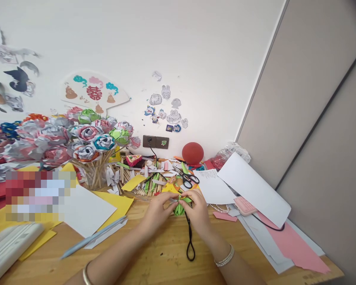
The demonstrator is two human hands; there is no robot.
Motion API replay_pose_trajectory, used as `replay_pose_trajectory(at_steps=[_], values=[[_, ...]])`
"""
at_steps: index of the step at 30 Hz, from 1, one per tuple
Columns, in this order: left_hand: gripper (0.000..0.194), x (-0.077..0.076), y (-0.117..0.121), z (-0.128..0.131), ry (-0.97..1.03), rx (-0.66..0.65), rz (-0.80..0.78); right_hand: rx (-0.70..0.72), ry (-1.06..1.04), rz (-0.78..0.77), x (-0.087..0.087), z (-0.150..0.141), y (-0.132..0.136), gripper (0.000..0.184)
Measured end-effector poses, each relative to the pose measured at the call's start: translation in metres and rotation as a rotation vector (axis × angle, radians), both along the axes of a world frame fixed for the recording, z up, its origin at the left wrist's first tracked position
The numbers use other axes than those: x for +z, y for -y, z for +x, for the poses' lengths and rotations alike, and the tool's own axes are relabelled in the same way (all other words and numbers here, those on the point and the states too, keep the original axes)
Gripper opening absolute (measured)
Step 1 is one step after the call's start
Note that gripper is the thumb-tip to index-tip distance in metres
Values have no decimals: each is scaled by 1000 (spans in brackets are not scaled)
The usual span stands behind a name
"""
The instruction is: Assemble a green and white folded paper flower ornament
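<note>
Between my two hands is a small green folded paper piece [179,209], with pointed, petal-like folds hanging below the fingers. My left hand [163,204] pinches it from the left, thumb and forefinger closed on its top edge. From the other side my right hand [196,206] pinches the same piece, and the fingertips of both hands nearly meet. Part of the paper is hidden behind the fingers. A black looped cord [190,241] lies on the table just below, beside my right hand. Scissors with black handles [190,181] rest behind the hands.
Paper flowers on sticks [89,134] stand in a clear container at the left. White paper [86,209], yellow sheets and a blue pen [91,238] lie left of my arms. Paper scraps and sticks cover the back, near a red ball [192,153]. White and pink sheets [293,241] are at right.
</note>
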State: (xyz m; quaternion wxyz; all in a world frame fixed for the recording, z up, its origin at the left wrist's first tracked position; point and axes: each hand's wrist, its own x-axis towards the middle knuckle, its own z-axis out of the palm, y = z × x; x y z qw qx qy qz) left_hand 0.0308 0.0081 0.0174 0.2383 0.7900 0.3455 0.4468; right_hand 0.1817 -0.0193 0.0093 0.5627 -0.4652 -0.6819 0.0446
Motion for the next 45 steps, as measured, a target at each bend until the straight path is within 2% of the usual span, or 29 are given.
replay_pose_trajectory(at_steps=[10, 16, 22, 25, 28, 31, 33, 39, 45], values=[[11, 0, 0, -1, 13, -4, 19, -1, 54, 47, -2, 1, 0, 16], [6, 1, -4, -4, -28, -78, 40, 62, 109, 60, -1, 2, -1, 13], [4, 10, -3, -8, -92, -118, 98, 91, 79, 36, 1, 3, 0, 11], [3, 18, 1, -10, -93, -158, 6, 131, 24, -68, 4, 4, 2, 10], [1, 22, 1, -11, -49, -254, -179, 251, -115, -282, 6, 5, 2, 11], [13, 17, -5, -12, 2, -355, -390, 417, -260, -493, 4, 6, -1, 14], [20, 10, -11, -12, 19, -398, -487, 462, -305, -565, 1, 7, -3, 17], [26, -8, -23, -11, 1, -386, -518, 443, -336, -627, -8, 8, -9, 20], [28, -15, -27, -10, -38, -361, -531, 374, -309, -622, -7, 7, -9, 22]])
